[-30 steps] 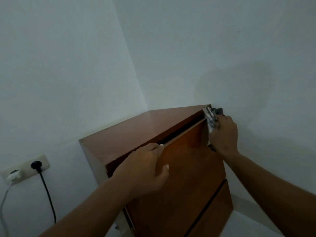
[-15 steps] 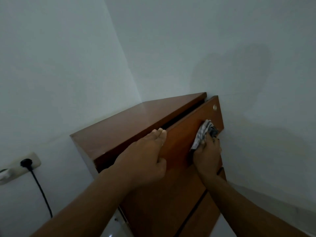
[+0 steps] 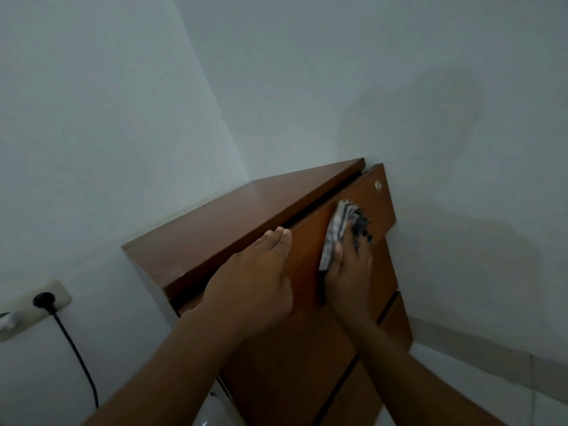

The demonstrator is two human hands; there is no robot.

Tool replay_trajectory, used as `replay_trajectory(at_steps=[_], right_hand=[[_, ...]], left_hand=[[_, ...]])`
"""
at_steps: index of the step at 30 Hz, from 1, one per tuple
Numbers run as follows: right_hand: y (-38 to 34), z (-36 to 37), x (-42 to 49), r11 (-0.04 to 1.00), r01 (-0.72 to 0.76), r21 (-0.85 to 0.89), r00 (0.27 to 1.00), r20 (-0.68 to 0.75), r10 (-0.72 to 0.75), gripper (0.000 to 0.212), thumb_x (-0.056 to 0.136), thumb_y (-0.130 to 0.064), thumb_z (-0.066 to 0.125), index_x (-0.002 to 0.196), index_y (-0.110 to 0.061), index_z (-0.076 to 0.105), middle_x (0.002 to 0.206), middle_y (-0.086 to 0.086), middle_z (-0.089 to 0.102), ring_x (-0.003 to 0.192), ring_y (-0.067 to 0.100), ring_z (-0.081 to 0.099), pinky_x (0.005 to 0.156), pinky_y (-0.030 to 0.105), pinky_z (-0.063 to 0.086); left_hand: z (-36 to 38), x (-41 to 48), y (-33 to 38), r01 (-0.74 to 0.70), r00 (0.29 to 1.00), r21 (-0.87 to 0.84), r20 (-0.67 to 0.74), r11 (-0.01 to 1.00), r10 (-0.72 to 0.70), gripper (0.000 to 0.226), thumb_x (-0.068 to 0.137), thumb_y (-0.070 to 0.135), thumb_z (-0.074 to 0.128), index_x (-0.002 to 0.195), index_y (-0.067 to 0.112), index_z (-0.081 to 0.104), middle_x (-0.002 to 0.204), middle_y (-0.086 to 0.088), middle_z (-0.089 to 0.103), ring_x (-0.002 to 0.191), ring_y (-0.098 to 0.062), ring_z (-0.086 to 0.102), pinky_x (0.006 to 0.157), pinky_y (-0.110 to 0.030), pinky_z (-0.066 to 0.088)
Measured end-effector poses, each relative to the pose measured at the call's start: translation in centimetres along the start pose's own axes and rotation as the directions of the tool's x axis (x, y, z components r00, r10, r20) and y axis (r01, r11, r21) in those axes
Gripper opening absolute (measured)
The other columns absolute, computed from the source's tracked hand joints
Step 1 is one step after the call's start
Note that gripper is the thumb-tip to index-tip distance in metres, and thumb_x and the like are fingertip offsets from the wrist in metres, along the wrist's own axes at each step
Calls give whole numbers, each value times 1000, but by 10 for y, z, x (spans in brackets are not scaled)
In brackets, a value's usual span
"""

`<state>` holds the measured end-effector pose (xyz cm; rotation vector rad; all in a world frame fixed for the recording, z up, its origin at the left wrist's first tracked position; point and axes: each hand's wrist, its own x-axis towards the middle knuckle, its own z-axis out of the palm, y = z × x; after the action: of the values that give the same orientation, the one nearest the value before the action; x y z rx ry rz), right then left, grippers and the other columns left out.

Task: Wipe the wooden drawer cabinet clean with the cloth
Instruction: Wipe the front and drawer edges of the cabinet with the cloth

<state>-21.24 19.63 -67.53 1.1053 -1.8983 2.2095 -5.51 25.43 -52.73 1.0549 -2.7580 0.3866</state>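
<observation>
The wooden drawer cabinet [image 3: 246, 216] is tucked into a corner between two pale walls, and its top drawer front [image 3: 309, 241] is seen slightly ajar, with a dark gap along the top. The striped cloth [image 3: 339, 224] is bunched up and gripped in the right hand [image 3: 350, 272], thumb over it, and pressed against that drawer front, a bit below the round metal lock [image 3: 378, 185]. The left hand [image 3: 255, 281] is laid on the drawer's upper edge, fingers straight and together, nothing grasped. A black plug [image 3: 44, 300] is seated in the wall socket [image 3: 60, 292] at lower left.
</observation>
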Motion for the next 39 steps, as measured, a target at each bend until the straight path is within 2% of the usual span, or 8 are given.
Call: replay_trajectory(at_steps=[4,10,13,19,25,28,34,39], right_hand=[[-3,-14,40,960,-279,-32,955,-116,274,44,102,-14,40,147,-11,43,143,16,45,127,36,42,103,40,37],[-56,-20,52,882,463,-92,886,36,-461,37,96,-20,47,130,-15,62,133,11,58,116,33,47,93,43,46],[-47,-31,93,745,597,-298,798,318,-512,30,92,-18,59,120,-21,69,132,9,60,119,39,46,96,53,45],[-7,-55,199,773,373,-514,922,295,-250,27,81,-9,62,104,-19,73,104,14,64,98,40,54,83,41,45],[-1,-45,126,972,-235,-13,961,-154,230,15,93,-8,49,91,-8,64,95,13,67,81,28,64,77,42,58],[-13,-29,31,984,-105,142,969,-210,133,32,98,-3,43,124,-10,61,125,8,56,109,23,55,91,33,51],[-15,11,-56,913,396,-102,895,-181,-408,39,106,-36,35,134,-15,52,136,11,47,117,33,45,96,39,42],[56,16,-16,978,122,-167,986,-95,-139,44,94,-17,49,137,-16,55,138,17,50,113,35,45,92,42,44]], left_hand=[[-2,0,2,-9,1000,-3,13,1000,9,72,98,27,42,157,24,2,165,7,4,150,-7,4,122,-37,18],[-11,11,-2,-44,995,-50,91,998,49,76,94,30,47,157,24,5,165,5,7,150,-12,13,121,-34,20],[-12,11,-1,-29,995,-88,90,996,37,74,94,34,47,157,24,10,165,6,12,138,-20,41,113,-34,34],[-7,7,2,-53,998,-67,38,996,55,77,95,34,49,157,23,5,165,6,9,150,-8,9,121,-36,21],[-11,22,-24,-174,983,266,104,948,151,78,96,61,22,155,24,-11,164,4,-11,147,-11,-20,119,-31,-10],[-7,34,-36,-157,986,361,117,919,122,81,94,68,18,154,25,-17,162,2,-21,146,-15,-27,121,-39,-10],[-1,32,-38,-141,988,267,100,953,118,93,83,70,27,155,27,-12,161,8,-21,144,-9,-28,116,-30,-16],[1,28,-33,-129,989,251,108,959,104,99,74,76,18,155,27,-14,160,9,-24,144,-7,-30,121,-34,-12]])
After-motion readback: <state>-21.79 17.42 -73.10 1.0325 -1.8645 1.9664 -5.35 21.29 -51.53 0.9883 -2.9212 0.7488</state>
